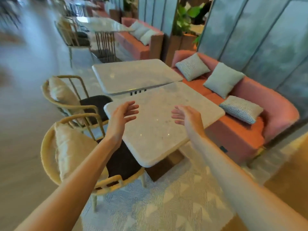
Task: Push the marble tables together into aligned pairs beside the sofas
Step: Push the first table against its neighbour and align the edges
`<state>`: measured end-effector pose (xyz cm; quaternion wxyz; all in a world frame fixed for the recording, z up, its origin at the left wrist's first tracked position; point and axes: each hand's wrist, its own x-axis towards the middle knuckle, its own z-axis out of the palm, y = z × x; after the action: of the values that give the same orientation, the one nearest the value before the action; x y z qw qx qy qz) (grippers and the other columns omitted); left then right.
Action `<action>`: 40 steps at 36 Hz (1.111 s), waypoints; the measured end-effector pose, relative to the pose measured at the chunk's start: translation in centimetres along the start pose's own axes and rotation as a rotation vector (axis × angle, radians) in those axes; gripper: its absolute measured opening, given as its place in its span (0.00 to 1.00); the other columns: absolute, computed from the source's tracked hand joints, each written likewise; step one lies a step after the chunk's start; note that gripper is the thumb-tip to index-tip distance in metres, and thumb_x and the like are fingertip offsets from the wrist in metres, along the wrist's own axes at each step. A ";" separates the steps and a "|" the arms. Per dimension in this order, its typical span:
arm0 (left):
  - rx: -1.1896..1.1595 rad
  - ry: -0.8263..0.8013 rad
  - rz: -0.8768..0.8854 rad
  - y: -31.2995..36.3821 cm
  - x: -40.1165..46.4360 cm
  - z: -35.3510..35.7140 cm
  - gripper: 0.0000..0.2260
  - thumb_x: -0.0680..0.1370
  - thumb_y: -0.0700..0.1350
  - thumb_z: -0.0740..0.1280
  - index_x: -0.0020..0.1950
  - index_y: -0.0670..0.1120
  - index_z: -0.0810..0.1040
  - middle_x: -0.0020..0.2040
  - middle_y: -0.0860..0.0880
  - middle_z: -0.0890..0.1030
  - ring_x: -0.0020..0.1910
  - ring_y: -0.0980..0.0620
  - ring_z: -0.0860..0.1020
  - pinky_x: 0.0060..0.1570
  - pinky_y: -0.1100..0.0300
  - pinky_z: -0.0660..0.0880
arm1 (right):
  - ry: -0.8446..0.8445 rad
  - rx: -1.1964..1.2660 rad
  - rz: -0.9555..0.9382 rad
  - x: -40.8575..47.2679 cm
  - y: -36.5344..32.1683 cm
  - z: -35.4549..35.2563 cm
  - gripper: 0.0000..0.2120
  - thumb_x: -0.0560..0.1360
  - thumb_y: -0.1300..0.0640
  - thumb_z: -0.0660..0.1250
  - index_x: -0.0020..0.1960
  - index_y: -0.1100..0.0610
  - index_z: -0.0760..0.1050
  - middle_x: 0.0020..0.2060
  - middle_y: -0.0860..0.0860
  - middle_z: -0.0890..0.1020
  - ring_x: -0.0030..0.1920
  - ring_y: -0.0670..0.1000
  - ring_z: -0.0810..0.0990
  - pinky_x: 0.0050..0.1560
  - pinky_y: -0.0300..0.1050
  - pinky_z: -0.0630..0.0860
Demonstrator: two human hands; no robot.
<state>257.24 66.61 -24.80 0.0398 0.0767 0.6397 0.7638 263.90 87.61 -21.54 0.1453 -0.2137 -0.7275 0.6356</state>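
1. Head view looks down on two marble counters set beside a pink sofa [260, 104].
2. The near marble counter [160, 130] sits at an angle, one long edge just beside the sofa's seat front, its far corner touching or almost touching the far marble counter [135, 75].
3. A narrow wedge-shaped gap shows between the two tops on the chair side, so their edges are not in line.
4. The left hand [124, 112] hangs over the near counter's left corner, its grip wide open, fingers spread, holding nothing.
5. The right hand [185, 115] hovers over the same top, grip likewise open and empty.
6. Two wicker chairs [70, 147] stand left of the counters.
7. Three cushions [223, 79] lie on the sofa.
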 end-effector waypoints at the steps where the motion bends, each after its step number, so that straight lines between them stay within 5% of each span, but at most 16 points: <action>1: 0.010 0.034 0.003 -0.8 0.1 0.3 0.16 0.85 0.50 0.55 0.63 0.46 0.79 0.55 0.48 0.85 0.55 0.50 0.83 0.56 0.55 0.80 | -0.034 -0.007 -0.008 1.2 0.4 -0.2 0.09 0.82 0.52 0.62 0.51 0.53 0.80 0.52 0.57 0.85 0.54 0.56 0.84 0.56 0.50 0.79; 17: 0.049 0.425 -0.137 -12.0 3.1 8.7 0.16 0.85 0.52 0.54 0.65 0.48 0.77 0.63 0.51 0.80 0.61 0.52 0.79 0.65 0.51 0.73 | -0.334 -0.141 0.007 13.6 8.8 -2.4 0.15 0.83 0.51 0.61 0.61 0.58 0.79 0.52 0.52 0.85 0.54 0.52 0.84 0.60 0.51 0.79; 23: 0.082 0.516 -0.204 -16.0 2.0 9.2 0.16 0.84 0.53 0.56 0.65 0.49 0.77 0.61 0.53 0.79 0.62 0.53 0.77 0.68 0.51 0.70 | -0.424 -0.168 0.037 14.7 13.7 -0.8 0.11 0.82 0.52 0.61 0.53 0.56 0.80 0.52 0.53 0.85 0.54 0.54 0.84 0.61 0.55 0.78; 30: 0.179 0.560 -0.296 -27.0 0.7 9.2 0.25 0.84 0.60 0.52 0.72 0.47 0.74 0.70 0.49 0.75 0.68 0.51 0.73 0.72 0.50 0.66 | -0.527 -0.184 0.012 16.1 23.8 1.6 0.09 0.81 0.50 0.62 0.52 0.52 0.80 0.53 0.51 0.84 0.55 0.51 0.83 0.64 0.55 0.77; 34: 0.372 0.581 -0.330 -32.5 0.8 9.6 0.21 0.84 0.58 0.54 0.69 0.49 0.77 0.67 0.51 0.76 0.67 0.51 0.72 0.65 0.55 0.66 | -0.580 -0.349 -0.102 16.7 30.2 1.5 0.10 0.82 0.47 0.61 0.55 0.49 0.79 0.54 0.46 0.82 0.54 0.43 0.78 0.52 0.37 0.73; 37: 0.766 0.489 -0.213 -35.1 1.7 10.5 0.19 0.85 0.51 0.56 0.71 0.45 0.75 0.76 0.46 0.70 0.75 0.48 0.65 0.74 0.55 0.56 | -0.604 -0.651 -0.366 17.7 33.6 1.5 0.17 0.83 0.48 0.58 0.66 0.53 0.76 0.68 0.49 0.76 0.69 0.48 0.71 0.70 0.46 0.66; 40: 1.053 0.487 -0.185 -37.2 2.9 10.8 0.23 0.85 0.52 0.54 0.78 0.46 0.64 0.81 0.49 0.59 0.79 0.48 0.57 0.77 0.54 0.49 | -0.589 -0.867 -0.572 18.7 35.8 1.7 0.19 0.83 0.47 0.57 0.69 0.54 0.74 0.71 0.49 0.73 0.72 0.51 0.67 0.71 0.49 0.60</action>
<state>254.85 84.20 -59.31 -0.0851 -0.1476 0.9278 0.3320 251.41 99.01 -58.29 0.0025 0.1359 -0.9589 0.2491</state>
